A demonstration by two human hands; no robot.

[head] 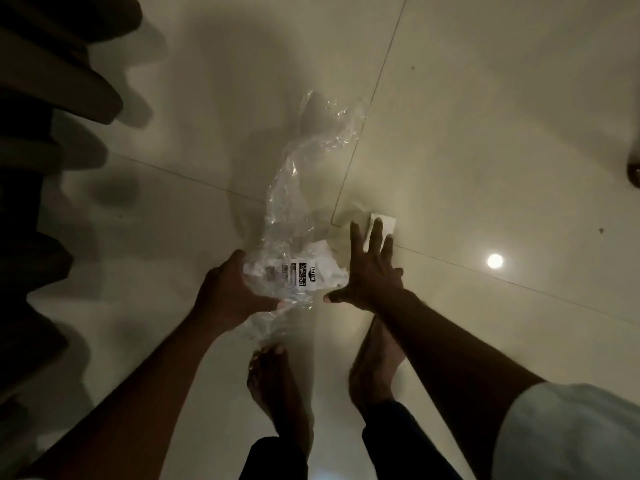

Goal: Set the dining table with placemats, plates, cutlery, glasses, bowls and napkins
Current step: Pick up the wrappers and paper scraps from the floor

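A crumpled clear plastic wrapper (304, 188) with a printed label and white paper inside hangs over the pale tiled floor. My left hand (230, 289) grips its lower end, fingers curled round the plastic. My right hand (372, 271) is spread wide with straight fingers just to the right of the wrapper, holding nothing. A small white folded piece, perhaps a napkin (384, 226), lies on the floor beyond my right fingertips. No table, plates or cutlery are in view.
Dark, rounded furniture shapes (45, 133) line the left side. My two bare feet (277, 386) stand on the tiles below my hands. A lamp's bright reflection (495, 260) shows on the floor at right. A dark object (633, 174) sits at the right edge.
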